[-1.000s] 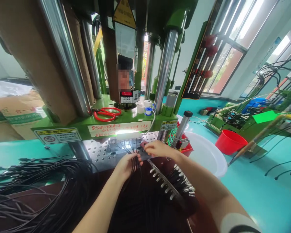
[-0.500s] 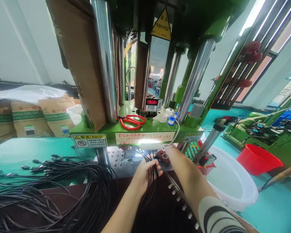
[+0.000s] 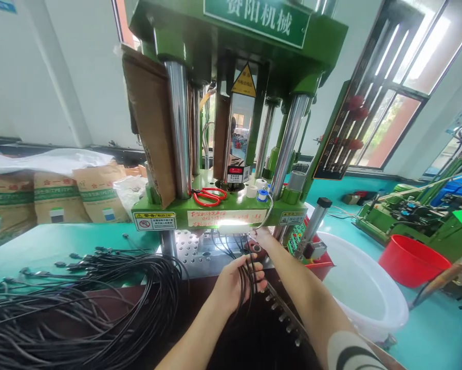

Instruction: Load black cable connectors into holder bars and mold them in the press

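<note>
My left hand (image 3: 231, 288), palm up, has its fingers curled loosely around several thin black cables (image 3: 247, 275) in front of the press. Those cables run up and back under the lamp bar (image 3: 234, 229) toward the metal mould area, and their far ends are hidden. My right hand (image 3: 261, 235) reaches under the green press plate, beside a dark reddish block with a round hole (image 3: 257, 248). Its fingers are mostly hidden, so whatever they touch cannot be made out. Left of my hands lies a large coiled bundle of black cables (image 3: 153, 293) with connectors.
Red-handled pliers (image 3: 209, 196) and a blue-white spool (image 3: 262, 195) rest on the press plate (image 3: 184, 211). A button panel (image 3: 295, 240) stands at right, near a white tub (image 3: 400, 308) and a red bucket (image 3: 413, 259). Paper sacks (image 3: 57, 190) stand behind the left table.
My view has tilted up and back, showing more of the press top. My left hand's fingers have loosened and spread a little around the cables; my right hand remains under the plate.
</note>
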A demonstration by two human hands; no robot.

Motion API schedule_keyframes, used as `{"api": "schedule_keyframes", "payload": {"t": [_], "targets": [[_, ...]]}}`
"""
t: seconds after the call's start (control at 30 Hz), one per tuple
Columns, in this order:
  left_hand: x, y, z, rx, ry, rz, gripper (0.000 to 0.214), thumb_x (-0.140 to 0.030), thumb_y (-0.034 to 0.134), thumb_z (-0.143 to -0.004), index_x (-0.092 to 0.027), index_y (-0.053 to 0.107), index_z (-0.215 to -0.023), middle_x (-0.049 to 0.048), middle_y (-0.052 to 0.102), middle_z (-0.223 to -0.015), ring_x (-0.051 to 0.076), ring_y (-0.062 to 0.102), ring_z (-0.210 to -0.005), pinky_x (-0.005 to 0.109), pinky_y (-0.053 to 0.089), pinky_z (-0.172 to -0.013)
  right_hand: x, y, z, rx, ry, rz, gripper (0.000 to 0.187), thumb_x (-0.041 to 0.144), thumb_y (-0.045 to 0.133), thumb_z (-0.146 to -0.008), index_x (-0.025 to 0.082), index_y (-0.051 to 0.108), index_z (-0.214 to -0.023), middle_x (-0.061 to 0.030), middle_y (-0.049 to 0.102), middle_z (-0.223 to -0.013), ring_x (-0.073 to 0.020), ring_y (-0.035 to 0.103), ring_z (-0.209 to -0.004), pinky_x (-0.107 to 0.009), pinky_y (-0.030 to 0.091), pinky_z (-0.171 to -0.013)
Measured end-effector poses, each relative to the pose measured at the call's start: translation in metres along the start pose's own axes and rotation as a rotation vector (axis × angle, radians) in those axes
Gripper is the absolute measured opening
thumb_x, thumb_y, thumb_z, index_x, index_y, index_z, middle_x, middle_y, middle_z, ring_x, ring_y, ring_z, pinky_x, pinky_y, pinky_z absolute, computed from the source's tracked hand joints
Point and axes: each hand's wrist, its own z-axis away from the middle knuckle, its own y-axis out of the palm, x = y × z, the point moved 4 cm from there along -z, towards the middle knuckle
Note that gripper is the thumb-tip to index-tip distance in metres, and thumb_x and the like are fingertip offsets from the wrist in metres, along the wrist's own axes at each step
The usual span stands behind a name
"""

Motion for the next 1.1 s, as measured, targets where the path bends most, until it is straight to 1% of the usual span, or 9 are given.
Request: {"api": "schedule_keyframes", "payload": {"t": [0.1, 0.23, 0.47, 0.67, 0.73, 0.83, 1.0, 1.07, 1.1], "targets": [[0.007, 0.012, 0.010, -0.054, -0.002, 0.138, 0.027, -0.032, 0.044, -0.087, -0.009, 0.056, -0.092, 0.0036, 0.057, -0.061, 0.011, 0.055, -0.049, 0.023, 0.046, -0.049, -0.006, 0.001, 0.018, -0.014, 0.050, -0.064, 0.026, 0.037, 0.045, -0.090, 0.012, 0.054, -0.091, 0.0029, 0.054, -0.065, -0.0040, 0.044, -0.043, -0.016, 0.036, -0.039], [0.020, 0.019, 0.021, -0.014, -0.010, 0.326, 0.030, -0.028, 0.034, -0.093, -0.010, 0.053, -0.077, -0.0093, 0.027, -0.040, 0.002, 0.028, -0.028, 0.012, 0.021, -0.032, -0.010, 0.005, 0.047, -0.024, 0.049, -0.134, 0.014, 0.030, 0.045, -0.083, 0.017, 0.048, -0.081, 0.0070, 0.046, -0.042, -0.0037, 0.027, -0.027, -0.015, 0.015, -0.029], [0.046, 0.004, 0.061, -0.087, 0.025, 0.325, 0.034, -0.029, 0.033, -0.093, -0.012, 0.048, -0.067, -0.0105, 0.017, -0.040, 0.000, 0.018, -0.026, 0.012, 0.009, -0.031, -0.009, 0.021, 0.066, -0.084, 0.039, -0.207, 0.012, 0.030, 0.047, -0.075, 0.017, 0.048, -0.077, 0.0092, 0.040, -0.036, -0.0027, 0.020, -0.025, -0.015, 0.013, -0.029], [0.082, -0.009, 0.097, 0.050, -0.005, 0.099, 0.024, -0.035, 0.060, -0.079, -0.015, 0.052, -0.067, -0.0106, 0.018, -0.040, 0.001, 0.011, -0.031, 0.013, 0.012, -0.031, -0.017, 0.016, 0.075, -0.123, 0.046, -0.209, 0.018, 0.033, 0.045, -0.084, 0.015, 0.049, -0.083, 0.0107, 0.038, -0.043, -0.0016, 0.019, -0.027, -0.015, 0.015, -0.030], [0.083, -0.008, 0.107, 0.111, -0.026, 0.015, 0.026, -0.038, 0.062, -0.076, -0.017, 0.052, -0.066, -0.0105, 0.019, -0.040, 0.001, 0.010, -0.031, 0.014, 0.014, -0.030, -0.019, 0.013, 0.079, -0.147, 0.046, -0.202, 0.016, 0.031, 0.043, -0.085, 0.016, 0.049, -0.083, 0.0101, 0.039, -0.042, -0.0021, 0.021, -0.027, -0.015, 0.016, -0.030], [0.038, -0.001, 0.130, 0.176, 0.108, -0.008, 0.023, -0.035, 0.058, -0.080, -0.018, 0.051, -0.066, -0.0101, 0.017, -0.041, 0.002, 0.009, -0.031, 0.014, 0.016, -0.030, -0.025, 0.000, 0.084, -0.171, 0.055, -0.177, 0.012, 0.026, 0.041, -0.083, 0.017, 0.047, -0.081, 0.0083, 0.041, -0.040, -0.0030, 0.023, -0.028, -0.014, 0.015, -0.030], [-0.134, 0.005, 0.185, 0.107, 0.842, 0.025, 0.023, -0.022, 0.038, -0.091, -0.016, 0.046, -0.070, -0.0090, 0.022, -0.044, 0.002, 0.019, -0.033, 0.012, 0.023, -0.034, -0.042, -0.036, 0.096, -0.188, 0.106, -0.085, 0.011, 0.030, 0.043, -0.081, 0.019, 0.044, -0.080, 0.0065, 0.043, -0.040, -0.0036, 0.024, -0.028, -0.014, 0.017, -0.030], [-0.191, -0.004, 0.192, -0.029, 0.994, -0.037, 0.027, -0.022, 0.036, -0.092, -0.016, 0.043, -0.067, -0.0088, 0.019, -0.045, 0.002, 0.019, -0.034, 0.014, 0.025, -0.036, -0.049, -0.049, 0.101, -0.162, 0.120, -0.031, 0.015, 0.034, 0.046, -0.079, 0.019, 0.043, -0.080, 0.0062, 0.044, -0.042, -0.0038, 0.026, -0.030, -0.014, 0.020, -0.031], [-0.212, -0.013, 0.190, -0.182, 1.037, -0.089, 0.028, -0.021, 0.034, -0.092, -0.016, 0.040, -0.064, -0.0085, 0.017, -0.045, 0.003, 0.018, -0.035, 0.015, 0.024, -0.037, -0.051, -0.055, 0.102, -0.133, 0.125, 0.003, 0.017, 0.035, 0.048, -0.078, 0.019, 0.043, -0.079, 0.0055, 0.046, -0.044, -0.0040, 0.029, -0.031, -0.015, 0.023, -0.032]]}}
